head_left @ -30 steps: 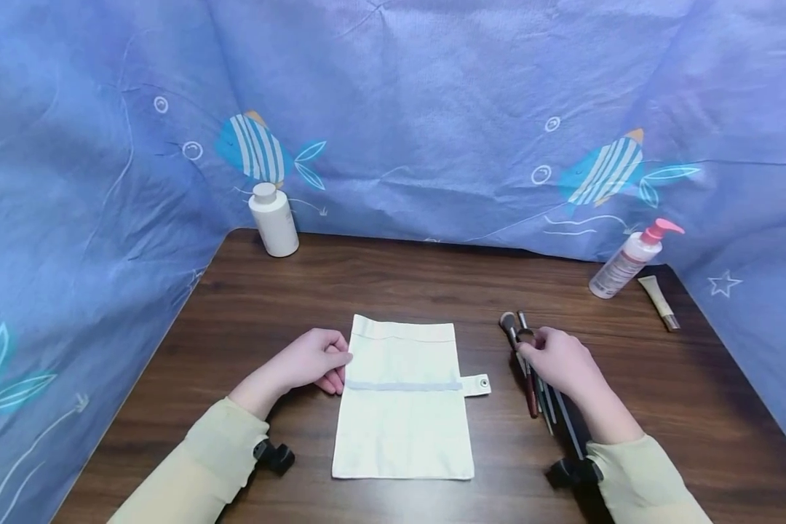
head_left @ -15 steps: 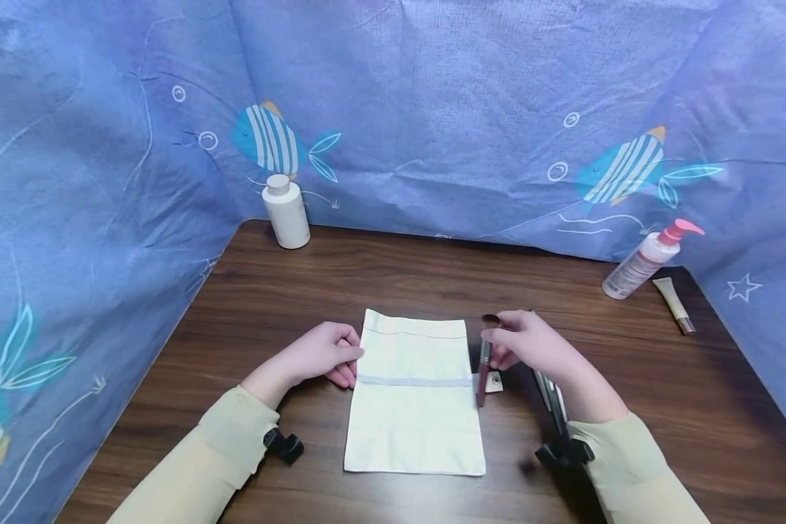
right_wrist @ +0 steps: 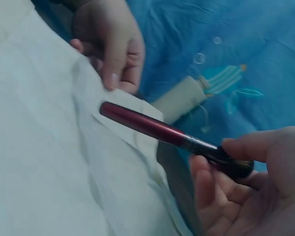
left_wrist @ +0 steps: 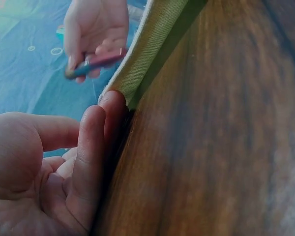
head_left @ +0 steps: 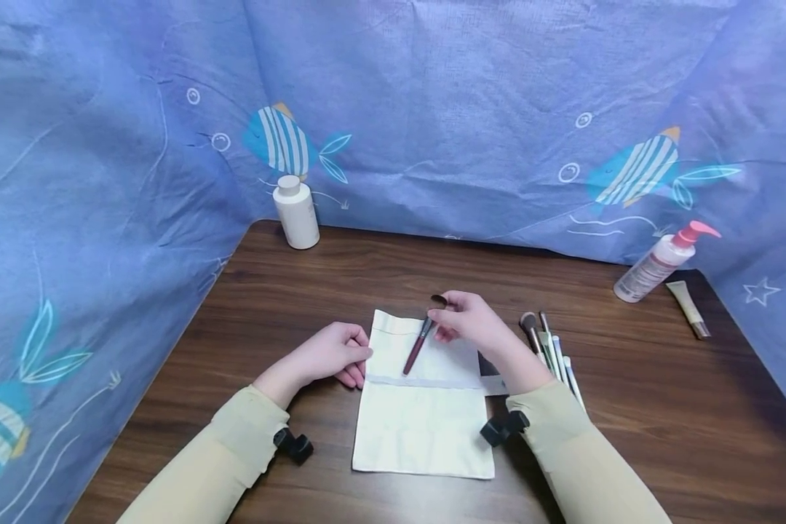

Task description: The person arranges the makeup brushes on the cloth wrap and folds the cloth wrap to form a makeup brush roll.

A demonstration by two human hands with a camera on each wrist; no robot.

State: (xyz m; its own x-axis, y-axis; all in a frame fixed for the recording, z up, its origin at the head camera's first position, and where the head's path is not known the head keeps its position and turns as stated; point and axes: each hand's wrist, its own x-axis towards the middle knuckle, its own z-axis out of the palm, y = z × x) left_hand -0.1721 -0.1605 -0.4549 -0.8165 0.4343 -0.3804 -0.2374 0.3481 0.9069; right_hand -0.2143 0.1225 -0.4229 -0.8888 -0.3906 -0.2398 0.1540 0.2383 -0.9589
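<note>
My right hand (head_left: 468,318) pinches a makeup brush (head_left: 418,348) near its dark bristle end. The brush's dark red handle (right_wrist: 142,124) slants down over the upper half of a white fabric brush pouch (head_left: 424,433), apart from the cloth in the right wrist view. The pouch lies flat, with a grey band across its middle and a snap tab on its right side, partly hidden by my right forearm. At the pouch's left edge, my left hand (head_left: 336,354) pinches the cloth between thumb and fingers. The left wrist view shows the fabric edge (left_wrist: 137,54) at those fingertips.
Several other makeup brushes (head_left: 553,348) lie in a bunch right of the pouch. A white bottle (head_left: 298,217) stands at the back left. At the back right are a pink-topped pump bottle (head_left: 655,268) and a small tube (head_left: 688,309). A blue fish-print cloth (head_left: 445,131) surrounds the table.
My right hand has picked the red-handled brush out of the bunch and carried it left over the pouch. My left hand has stayed at the pouch edge. The head view has shifted slightly.
</note>
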